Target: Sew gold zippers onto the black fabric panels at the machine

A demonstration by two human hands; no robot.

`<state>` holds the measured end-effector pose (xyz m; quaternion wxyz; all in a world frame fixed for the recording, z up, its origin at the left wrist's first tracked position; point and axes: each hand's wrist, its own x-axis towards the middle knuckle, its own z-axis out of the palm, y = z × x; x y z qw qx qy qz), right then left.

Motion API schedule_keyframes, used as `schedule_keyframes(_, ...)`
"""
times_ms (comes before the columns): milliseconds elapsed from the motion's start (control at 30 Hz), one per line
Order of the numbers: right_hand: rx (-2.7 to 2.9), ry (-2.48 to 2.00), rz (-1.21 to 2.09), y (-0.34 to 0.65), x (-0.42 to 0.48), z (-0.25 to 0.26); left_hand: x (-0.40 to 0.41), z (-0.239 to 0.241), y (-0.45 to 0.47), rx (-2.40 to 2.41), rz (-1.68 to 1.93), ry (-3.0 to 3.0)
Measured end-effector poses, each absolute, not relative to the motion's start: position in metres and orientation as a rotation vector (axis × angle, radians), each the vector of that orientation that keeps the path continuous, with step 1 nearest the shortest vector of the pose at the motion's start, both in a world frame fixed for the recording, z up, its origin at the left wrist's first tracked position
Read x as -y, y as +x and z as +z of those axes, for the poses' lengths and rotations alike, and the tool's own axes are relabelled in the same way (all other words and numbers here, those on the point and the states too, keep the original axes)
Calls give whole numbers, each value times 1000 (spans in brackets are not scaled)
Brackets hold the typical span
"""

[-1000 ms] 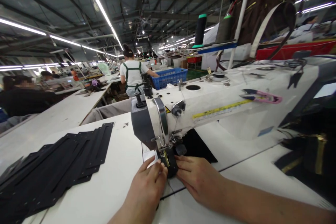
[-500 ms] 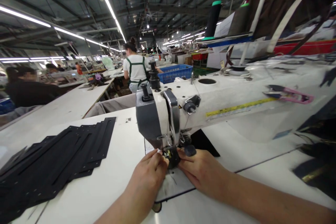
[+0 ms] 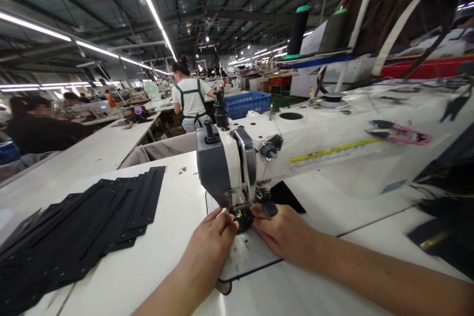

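A white and grey sewing machine (image 3: 311,143) stands on the white table (image 3: 159,252). Under its presser foot lies a small black piece with a gold zipper (image 3: 242,218). My left hand (image 3: 213,242) has its fingers bent, and they press on the left side of that piece. My right hand (image 3: 283,237) lies on its right side, fingers curled against it and the metal plate (image 3: 248,256). A larger black fabric panel (image 3: 285,195) lies behind the needle, under the machine arm.
A stack of black slotted panels (image 3: 81,227) covers the table's left part. Pink-handled snips (image 3: 400,132) rest on the machine top, and thread cones (image 3: 298,29) stand behind. Dark fabric with gold trim (image 3: 444,227) lies at the right. A person in a green apron (image 3: 190,98) and a blue basket (image 3: 246,102) are further back.
Both hands have slid forward toward the needle with the small black piece, which now sits further under the presser foot. The view has shifted slightly closer and lower.
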<state>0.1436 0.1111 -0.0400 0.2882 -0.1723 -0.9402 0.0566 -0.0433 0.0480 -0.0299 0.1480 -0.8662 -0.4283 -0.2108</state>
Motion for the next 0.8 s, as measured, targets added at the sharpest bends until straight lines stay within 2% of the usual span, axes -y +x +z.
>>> schedule_keyframes(800, 2503, -579, 249, 136, -111, -47, -53, -40, -41, 1307, -756, -2366)
